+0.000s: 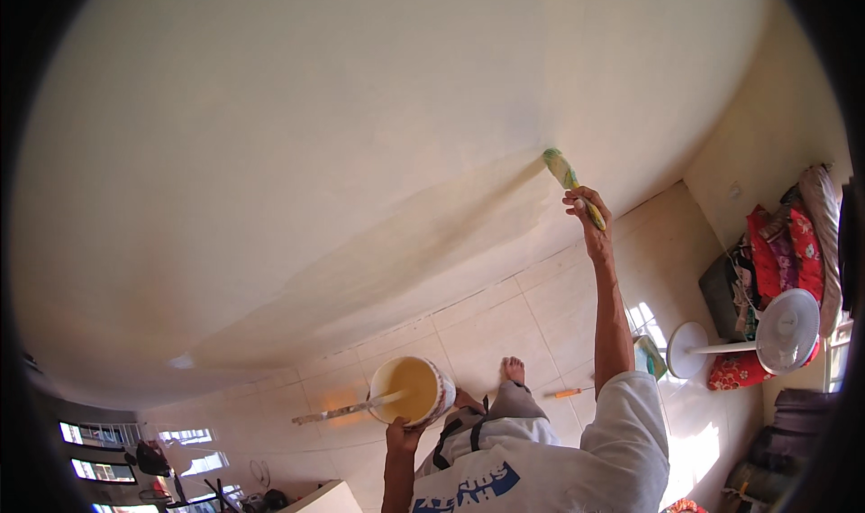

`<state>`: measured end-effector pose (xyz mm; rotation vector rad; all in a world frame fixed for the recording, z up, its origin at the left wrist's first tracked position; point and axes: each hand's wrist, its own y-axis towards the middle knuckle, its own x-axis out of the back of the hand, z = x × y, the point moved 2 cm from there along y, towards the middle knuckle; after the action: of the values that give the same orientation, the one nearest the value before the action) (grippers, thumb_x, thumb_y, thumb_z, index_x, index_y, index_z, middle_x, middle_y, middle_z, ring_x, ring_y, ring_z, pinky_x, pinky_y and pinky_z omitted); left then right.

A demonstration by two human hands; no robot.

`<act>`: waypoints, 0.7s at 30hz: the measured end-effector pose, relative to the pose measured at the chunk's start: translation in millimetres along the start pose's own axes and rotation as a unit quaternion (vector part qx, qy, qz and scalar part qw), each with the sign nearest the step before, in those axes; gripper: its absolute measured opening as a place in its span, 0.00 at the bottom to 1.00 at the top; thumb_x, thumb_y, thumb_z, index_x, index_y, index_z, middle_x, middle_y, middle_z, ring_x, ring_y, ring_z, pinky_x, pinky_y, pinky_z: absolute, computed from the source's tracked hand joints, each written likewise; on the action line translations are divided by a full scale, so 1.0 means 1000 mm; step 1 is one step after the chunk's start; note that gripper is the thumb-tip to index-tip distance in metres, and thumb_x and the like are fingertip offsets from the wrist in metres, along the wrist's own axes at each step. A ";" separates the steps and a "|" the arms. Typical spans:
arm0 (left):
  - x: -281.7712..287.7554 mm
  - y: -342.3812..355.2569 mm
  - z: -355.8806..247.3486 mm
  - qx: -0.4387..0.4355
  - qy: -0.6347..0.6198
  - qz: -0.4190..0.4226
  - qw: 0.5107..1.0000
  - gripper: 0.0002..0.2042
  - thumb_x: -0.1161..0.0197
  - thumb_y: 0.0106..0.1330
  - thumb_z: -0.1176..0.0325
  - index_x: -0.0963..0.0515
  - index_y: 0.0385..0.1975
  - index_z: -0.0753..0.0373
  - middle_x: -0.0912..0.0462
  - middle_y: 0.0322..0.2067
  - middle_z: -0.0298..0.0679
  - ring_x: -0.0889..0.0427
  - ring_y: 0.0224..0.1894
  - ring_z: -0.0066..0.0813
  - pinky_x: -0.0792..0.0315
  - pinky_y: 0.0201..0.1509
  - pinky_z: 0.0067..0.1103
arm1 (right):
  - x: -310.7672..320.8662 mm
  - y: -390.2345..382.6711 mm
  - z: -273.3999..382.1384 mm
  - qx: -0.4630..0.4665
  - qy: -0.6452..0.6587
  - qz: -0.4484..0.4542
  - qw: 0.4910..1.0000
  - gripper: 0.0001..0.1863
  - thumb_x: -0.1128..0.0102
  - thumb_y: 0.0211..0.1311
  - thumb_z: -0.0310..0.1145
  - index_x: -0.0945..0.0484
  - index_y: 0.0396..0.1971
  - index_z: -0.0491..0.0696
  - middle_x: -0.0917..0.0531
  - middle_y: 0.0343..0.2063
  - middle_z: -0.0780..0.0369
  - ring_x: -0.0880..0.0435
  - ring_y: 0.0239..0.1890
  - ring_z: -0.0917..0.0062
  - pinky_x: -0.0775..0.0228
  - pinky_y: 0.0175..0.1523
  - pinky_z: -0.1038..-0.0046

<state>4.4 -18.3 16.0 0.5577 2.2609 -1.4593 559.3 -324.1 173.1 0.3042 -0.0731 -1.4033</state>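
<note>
My right hand (590,208) is stretched up to the pale wall (360,117), its fingers closed round the handle of a paintbrush (560,169). Green and yellow paint stains cover the brush, and its bristle end meets the wall. A darker, wet-looking band (387,252) runs from there down to the left. Low in front of me, my left hand (403,434) grips the near rim of a white bucket (443,396). Inside is yellowish liquid paint (413,376), with a paint-smeared stick (347,412) leaning out over the left rim.
Light floor tiles (491,333) meet the wall's foot. To the right stand a white round-topped pedestal stand (787,331), a green container (649,357) and piled red floral fabric (805,247). An orange-handled tool (566,393) lies on the floor near my bare foot (513,370).
</note>
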 end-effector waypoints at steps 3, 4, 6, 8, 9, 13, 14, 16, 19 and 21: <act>0.001 0.001 0.000 -0.008 0.008 0.003 1.000 0.37 0.51 0.58 0.81 0.49 0.72 0.68 0.39 0.69 0.60 0.37 0.70 0.66 0.38 0.69 0.67 | -0.016 -0.013 0.003 0.021 -0.005 -0.039 0.999 0.18 0.40 0.75 0.43 0.22 0.53 0.45 0.19 0.50 0.61 0.17 0.51 0.73 0.25 0.54 0.70; -0.003 0.004 0.001 -0.007 0.014 0.003 1.000 0.37 0.50 0.58 0.81 0.49 0.72 0.68 0.39 0.69 0.60 0.37 0.70 0.66 0.38 0.68 0.67 | -0.026 -0.017 0.005 0.040 -0.001 -0.053 0.998 0.16 0.41 0.75 0.40 0.22 0.53 0.45 0.19 0.50 0.61 0.17 0.50 0.73 0.26 0.54 0.70; -0.007 0.005 0.000 -0.003 0.016 0.001 1.000 0.37 0.50 0.58 0.81 0.49 0.72 0.67 0.39 0.69 0.60 0.36 0.70 0.66 0.37 0.68 0.67 | -0.053 -0.025 -0.001 0.064 -0.037 -0.027 0.997 0.12 0.41 0.75 0.33 0.23 0.52 0.45 0.20 0.47 0.61 0.18 0.49 0.73 0.27 0.54 0.70; -0.011 0.003 0.000 0.002 0.012 -0.005 1.000 0.37 0.50 0.58 0.80 0.48 0.72 0.66 0.38 0.68 0.59 0.35 0.69 0.66 0.35 0.67 0.66 | -0.088 -0.041 0.004 0.074 -0.050 0.019 0.996 0.11 0.41 0.73 0.29 0.23 0.51 0.44 0.20 0.46 0.60 0.19 0.48 0.73 0.27 0.54 0.70; -0.015 0.002 0.000 0.006 0.006 -0.009 1.000 0.36 0.51 0.58 0.81 0.47 0.72 0.65 0.37 0.67 0.57 0.34 0.69 0.65 0.33 0.66 0.65 | -0.105 -0.050 0.010 0.079 -0.052 0.048 0.994 0.10 0.41 0.73 0.28 0.23 0.51 0.44 0.20 0.46 0.59 0.19 0.48 0.72 0.27 0.54 0.70; -0.020 0.000 0.000 0.011 -0.014 0.004 1.000 0.36 0.51 0.59 0.81 0.47 0.72 0.64 0.36 0.67 0.57 0.34 0.68 0.65 0.31 0.65 0.65 | -0.139 -0.071 0.032 0.010 -0.011 0.188 0.982 0.10 0.39 0.72 0.31 0.22 0.49 0.45 0.19 0.46 0.59 0.19 0.49 0.71 0.27 0.54 0.69; -0.021 0.001 0.000 0.004 -0.008 0.005 1.000 0.36 0.52 0.60 0.80 0.48 0.72 0.64 0.37 0.68 0.58 0.35 0.69 0.66 0.33 0.66 0.65 | -0.138 -0.068 0.034 0.009 -0.013 0.196 0.980 0.10 0.39 0.72 0.30 0.22 0.49 0.44 0.19 0.45 0.60 0.19 0.48 0.72 0.27 0.55 0.69; -0.028 0.000 0.000 -0.010 0.000 0.005 1.000 0.36 0.53 0.62 0.78 0.50 0.73 0.65 0.40 0.69 0.60 0.37 0.70 0.66 0.36 0.68 0.66 | -0.122 -0.054 0.028 -0.006 0.003 0.167 0.986 0.12 0.39 0.74 0.34 0.21 0.50 0.45 0.19 0.44 0.61 0.18 0.48 0.74 0.28 0.55 0.70; -0.041 0.001 -0.003 -0.008 -0.001 0.007 1.000 0.35 0.53 0.62 0.79 0.50 0.73 0.66 0.40 0.69 0.59 0.37 0.71 0.65 0.35 0.68 0.65 | -0.081 -0.024 0.018 0.016 -0.004 0.086 0.996 0.14 0.41 0.75 0.39 0.21 0.50 0.45 0.19 0.44 0.62 0.18 0.48 0.76 0.29 0.55 0.72; -0.045 0.000 -0.004 -0.014 -0.014 -0.004 1.000 0.35 0.51 0.61 0.79 0.48 0.72 0.67 0.37 0.67 0.58 0.33 0.68 0.65 0.32 0.66 0.63 | -0.062 -0.013 0.026 0.026 -0.021 0.021 0.999 0.15 0.42 0.76 0.41 0.21 0.49 0.45 0.19 0.44 0.62 0.19 0.49 0.77 0.30 0.56 0.73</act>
<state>42.0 -19.6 40.7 0.5166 2.2605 -1.4280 530.5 -270.0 202.5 0.3145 -0.1507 -1.3679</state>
